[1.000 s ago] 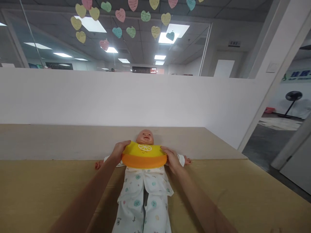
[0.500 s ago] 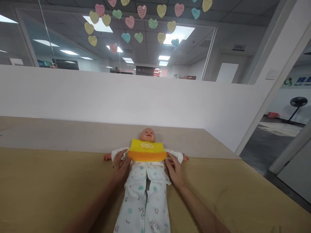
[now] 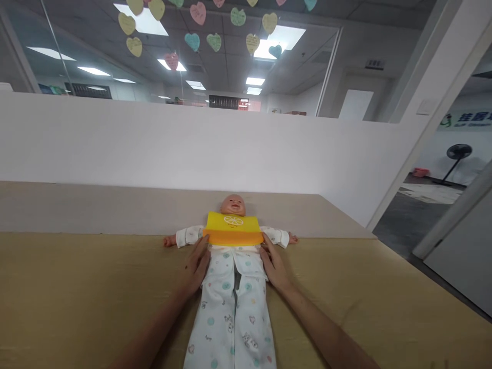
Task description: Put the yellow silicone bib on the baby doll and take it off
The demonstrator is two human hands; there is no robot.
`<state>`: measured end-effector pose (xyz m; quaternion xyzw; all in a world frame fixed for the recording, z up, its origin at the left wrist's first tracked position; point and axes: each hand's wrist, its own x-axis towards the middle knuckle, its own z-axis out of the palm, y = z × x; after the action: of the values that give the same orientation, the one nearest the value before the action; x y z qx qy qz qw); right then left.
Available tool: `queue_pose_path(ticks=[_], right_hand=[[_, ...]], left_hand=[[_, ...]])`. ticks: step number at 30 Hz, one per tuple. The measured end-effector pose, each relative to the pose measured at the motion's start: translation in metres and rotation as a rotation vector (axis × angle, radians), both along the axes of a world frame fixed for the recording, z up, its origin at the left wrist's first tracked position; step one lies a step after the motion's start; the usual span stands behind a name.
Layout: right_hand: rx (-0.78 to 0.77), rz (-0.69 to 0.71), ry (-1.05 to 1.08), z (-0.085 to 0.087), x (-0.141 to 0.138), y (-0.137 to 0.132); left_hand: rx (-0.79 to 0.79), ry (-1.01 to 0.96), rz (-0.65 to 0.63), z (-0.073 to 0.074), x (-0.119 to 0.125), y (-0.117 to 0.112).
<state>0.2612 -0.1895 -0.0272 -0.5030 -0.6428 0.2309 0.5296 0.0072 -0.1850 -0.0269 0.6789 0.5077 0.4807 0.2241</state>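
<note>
A baby doll (image 3: pixel 232 204) lies on its back, arms spread to both sides, dressed in a white printed top and trousers (image 3: pixel 251 312). Across its chest lies a yellow bib (image 3: pixel 251 223) with a white citrus-slice print and an orange pocket (image 3: pixel 232 238) along the lower edge. My left hand (image 3: pixel 198 265) rests by the doll's left-of-view side, fingers stretched out and tips at the pocket's left corner. On the other side, my right hand (image 3: pixel 274 265) has its fingers extended, with the tips at the pocket's right corner. Neither hand visibly grips the bib.
The doll lies on a tan table surface (image 3: pixel 96 287) with a greyish strip (image 3: pixel 96 210) behind it. A white wall (image 3: pixel 192 143) rises at the back, topped by glass with heart-shaped notes (image 3: pixel 238 17). Through the doorway at right stands a black fan (image 3: pixel 458 151).
My left hand has shifted inward, off the doll's sleeve, to the bib's corner. My right hand stays at the other corner. The camera view has tilted slightly downward.
</note>
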Motion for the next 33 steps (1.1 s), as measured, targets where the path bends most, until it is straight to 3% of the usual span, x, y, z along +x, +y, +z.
queue_pose_path(ticks=[8, 21, 25, 30, 33], right_hand=[[-0.037, 0.012, -0.010, -0.005, 0.002, 0.013], [0.004, -0.036, -0.059, 0.003, 0.002, 0.004], [0.018, -0.144, -0.061, -0.002, 0.016, 0.011], [0.034, -0.350, -0.070, -0.006, 0.046, 0.019], [-0.002, -0.420, -0.089, -0.003, 0.065, 0.020]], left_hand=[[-0.004, 0.003, -0.025, 0.004, 0.001, -0.002], [-0.137, -0.009, 0.049, 0.002, 0.001, -0.002], [-0.143, 0.005, 0.160, -0.001, -0.009, 0.007], [-0.154, 0.211, 0.424, 0.004, -0.034, 0.022], [-0.156, 0.187, 0.522, 0.007, -0.049, 0.027]])
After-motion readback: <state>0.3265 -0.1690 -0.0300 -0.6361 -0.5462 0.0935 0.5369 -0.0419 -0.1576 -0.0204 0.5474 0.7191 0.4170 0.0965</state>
